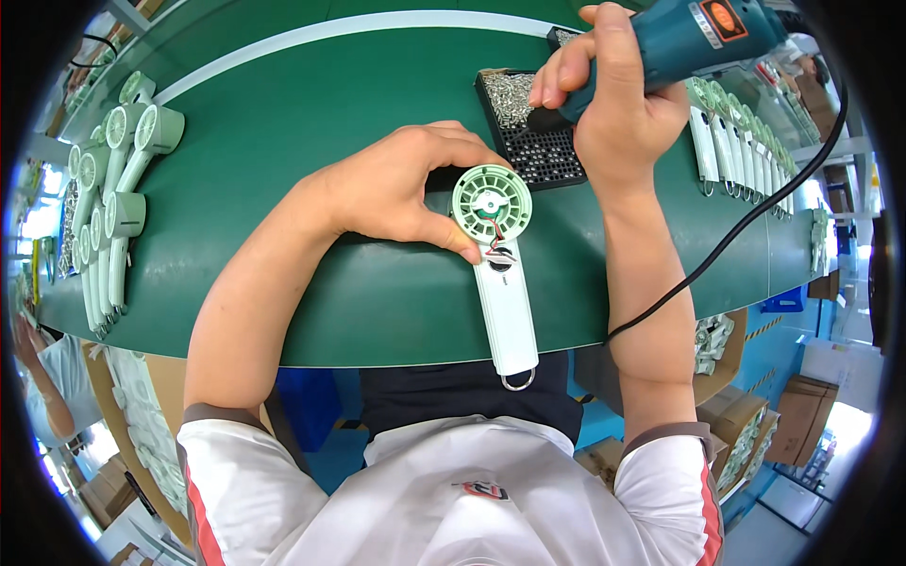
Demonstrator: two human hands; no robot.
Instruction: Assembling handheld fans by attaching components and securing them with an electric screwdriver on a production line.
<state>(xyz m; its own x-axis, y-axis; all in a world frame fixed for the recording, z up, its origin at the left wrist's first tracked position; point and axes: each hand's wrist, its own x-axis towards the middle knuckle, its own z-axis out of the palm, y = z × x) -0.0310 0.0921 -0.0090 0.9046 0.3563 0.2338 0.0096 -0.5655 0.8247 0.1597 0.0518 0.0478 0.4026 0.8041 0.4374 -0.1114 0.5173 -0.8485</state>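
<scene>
My left hand (411, 186) grips a handheld fan (511, 311) by its round head, thumb on the near side and fingers behind. The fan is pale green and white; its round grille, a red wire and a metal ring at the handle's end show. The handle points toward me over the table's front edge. In my right hand (618, 104) is a teal electric screwdriver (694, 40), its dark tip over a black screw tray (543, 156). Small silver screws (511, 97) are heaped in the tray's far part, and others sit in its grid of holes.
Several assembled fans (123, 217) stand at the left of the green table (377, 85). More fan handles (731, 156) are lined up on the right. A black power cord (755, 215) loops past my right forearm. Boxes of parts (746, 443) stand below the table.
</scene>
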